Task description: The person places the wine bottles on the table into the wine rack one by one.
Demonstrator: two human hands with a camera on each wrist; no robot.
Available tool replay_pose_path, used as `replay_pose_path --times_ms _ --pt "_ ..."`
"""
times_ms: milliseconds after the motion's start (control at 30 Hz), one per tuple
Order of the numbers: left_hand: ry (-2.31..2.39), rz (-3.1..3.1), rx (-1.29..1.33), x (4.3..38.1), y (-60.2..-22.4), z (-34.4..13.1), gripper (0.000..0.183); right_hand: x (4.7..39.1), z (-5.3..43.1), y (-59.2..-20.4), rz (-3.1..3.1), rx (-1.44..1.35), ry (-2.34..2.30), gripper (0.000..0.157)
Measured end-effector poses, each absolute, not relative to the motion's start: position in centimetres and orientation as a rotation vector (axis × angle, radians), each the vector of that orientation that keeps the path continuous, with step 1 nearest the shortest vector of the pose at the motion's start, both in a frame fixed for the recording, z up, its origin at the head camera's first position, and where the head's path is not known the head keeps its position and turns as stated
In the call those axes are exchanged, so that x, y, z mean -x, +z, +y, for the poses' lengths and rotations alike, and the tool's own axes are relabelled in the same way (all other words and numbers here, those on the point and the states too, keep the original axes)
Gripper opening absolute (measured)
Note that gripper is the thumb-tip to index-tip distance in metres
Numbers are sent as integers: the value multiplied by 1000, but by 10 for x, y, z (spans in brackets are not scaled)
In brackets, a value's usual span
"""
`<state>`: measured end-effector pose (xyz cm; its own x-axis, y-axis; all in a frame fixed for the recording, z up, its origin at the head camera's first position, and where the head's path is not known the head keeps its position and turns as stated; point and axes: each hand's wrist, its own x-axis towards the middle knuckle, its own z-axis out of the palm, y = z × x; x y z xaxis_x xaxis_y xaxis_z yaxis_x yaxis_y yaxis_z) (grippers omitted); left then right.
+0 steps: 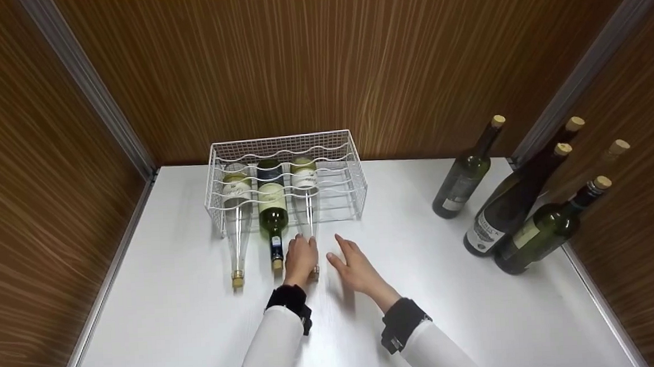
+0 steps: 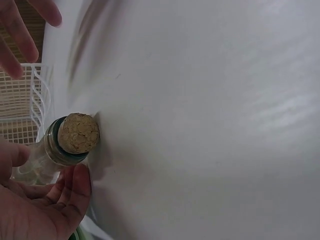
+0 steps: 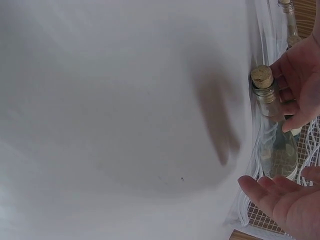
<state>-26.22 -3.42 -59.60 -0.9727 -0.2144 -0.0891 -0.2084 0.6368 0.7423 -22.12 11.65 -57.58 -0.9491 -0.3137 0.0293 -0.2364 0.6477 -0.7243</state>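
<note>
Near the centre of the head view, the left hand [image 1: 301, 258] has its grip curled around the neck of a clear bottle [image 1: 307, 204] (corked, lying in the wire rack [image 1: 280, 137]). The right hand [image 1: 356, 268], its grip wide, hovers just right, apart from the bottle, over the white surface [image 1: 415, 268].

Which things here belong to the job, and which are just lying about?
Part of the job:
wire rack;
rightmost racked bottle, in left hand;
right hand, not touching it;
two other racked bottles;
likely the standing bottles.

Just surroundings:
white table;
wood panels.
</note>
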Motion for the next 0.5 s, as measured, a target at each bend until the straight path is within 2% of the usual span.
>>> replay_pose_path --times_ms 500 --pt "-1310 -2886 -396 264 -595 -33 39 220 118 -575 2769 448 -1199 59"
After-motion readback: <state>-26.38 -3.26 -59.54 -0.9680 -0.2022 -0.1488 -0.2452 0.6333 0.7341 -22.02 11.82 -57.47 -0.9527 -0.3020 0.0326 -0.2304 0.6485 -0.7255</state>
